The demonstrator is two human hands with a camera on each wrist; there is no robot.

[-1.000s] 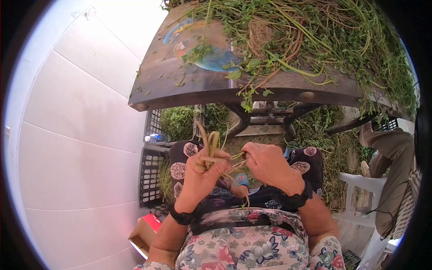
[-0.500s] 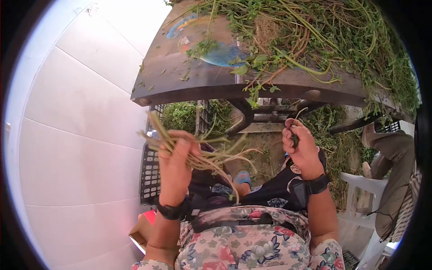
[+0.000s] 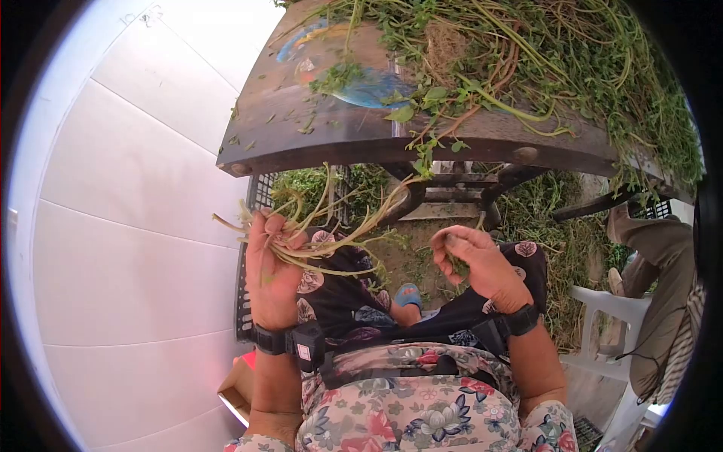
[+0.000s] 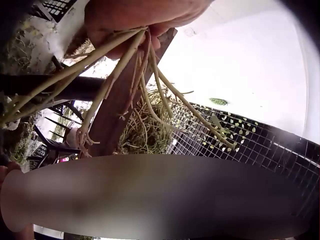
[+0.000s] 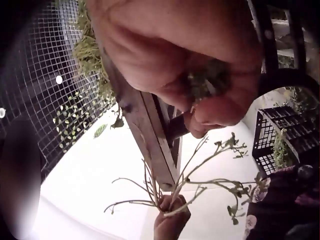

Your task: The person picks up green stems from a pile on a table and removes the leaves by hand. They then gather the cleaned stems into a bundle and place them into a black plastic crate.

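Observation:
My left hand [image 3: 273, 282] grips a bunch of long, thin plant stems [image 3: 343, 239] at the left, over my lap. The stems fan out toward the right, with small leaves at some tips. In the left wrist view, pale stem ends [image 4: 112, 75] hang spread from between the fingers. My right hand [image 3: 486, 265] is apart from the bunch, its fingers curled round some green leaves [image 5: 212, 80] that show in the palm in the right wrist view. Both hands are below the front edge of a wooden table [image 3: 301, 139].
A large heap of leafy stems [image 3: 542, 68] covers the table's right side and hangs over its edge. A black crate [image 3: 244, 294] stands at the left, by a white wall [image 3: 143, 256]. Plant cuttings lie on the floor. A white plastic chair [image 3: 602, 305] and another person's leg [image 3: 651, 248] are at the right.
The hands were together at the stems, then came apart. The left hand moved left with the bunch; the right hand went right, then slightly back left, with greens in its fingers.

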